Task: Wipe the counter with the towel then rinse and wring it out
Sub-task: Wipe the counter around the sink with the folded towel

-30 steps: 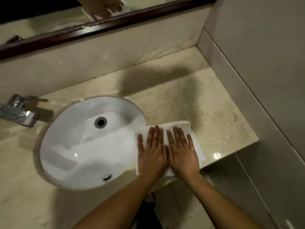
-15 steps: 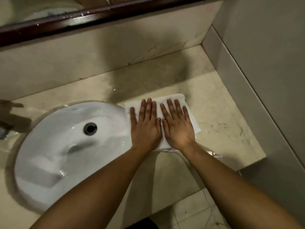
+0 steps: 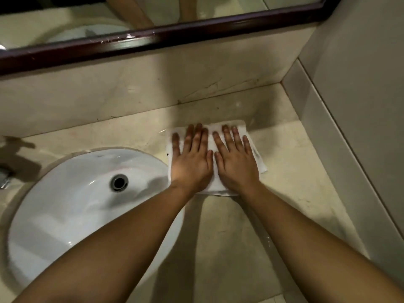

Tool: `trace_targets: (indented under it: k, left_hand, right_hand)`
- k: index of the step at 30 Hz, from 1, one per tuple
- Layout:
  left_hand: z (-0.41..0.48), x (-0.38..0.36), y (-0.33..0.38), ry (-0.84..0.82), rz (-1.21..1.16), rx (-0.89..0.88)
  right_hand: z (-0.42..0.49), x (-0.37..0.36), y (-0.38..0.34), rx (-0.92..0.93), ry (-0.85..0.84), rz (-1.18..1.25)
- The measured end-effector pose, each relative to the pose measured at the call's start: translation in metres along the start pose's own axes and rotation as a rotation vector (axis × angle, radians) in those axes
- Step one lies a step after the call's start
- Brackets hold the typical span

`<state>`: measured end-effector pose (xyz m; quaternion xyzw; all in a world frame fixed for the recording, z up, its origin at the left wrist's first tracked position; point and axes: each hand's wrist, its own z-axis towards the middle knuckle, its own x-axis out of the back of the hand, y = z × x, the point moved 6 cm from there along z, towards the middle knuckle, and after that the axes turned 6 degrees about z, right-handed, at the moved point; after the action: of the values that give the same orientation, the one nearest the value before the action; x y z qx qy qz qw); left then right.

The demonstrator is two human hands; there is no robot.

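while flat, both hands (image 3: 191,165) (image 3: 237,168) on towel (image 3: 257,160)

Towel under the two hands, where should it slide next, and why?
Probably a short push toward the back wall: the left hand and right hand press flat on the towel, and a bare strip of counter lies between its far edge and that wall, likely unwiped.
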<state>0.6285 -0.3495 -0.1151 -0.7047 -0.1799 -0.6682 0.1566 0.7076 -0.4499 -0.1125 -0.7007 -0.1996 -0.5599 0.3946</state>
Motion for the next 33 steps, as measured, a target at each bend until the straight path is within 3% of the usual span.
trace_targets:
  k: [18,33]
  left_hand:
    - [-0.03,-0.003,-0.006,0.054,-0.005,0.08]
    - [0.058,0.003,-0.063,0.088,0.008,0.057]
  right_hand:
    - [-0.018,-0.008,-0.004,0.105,-0.015,-0.042]
    - [0.088,-0.009,-0.021,0.141,0.016,-0.032]
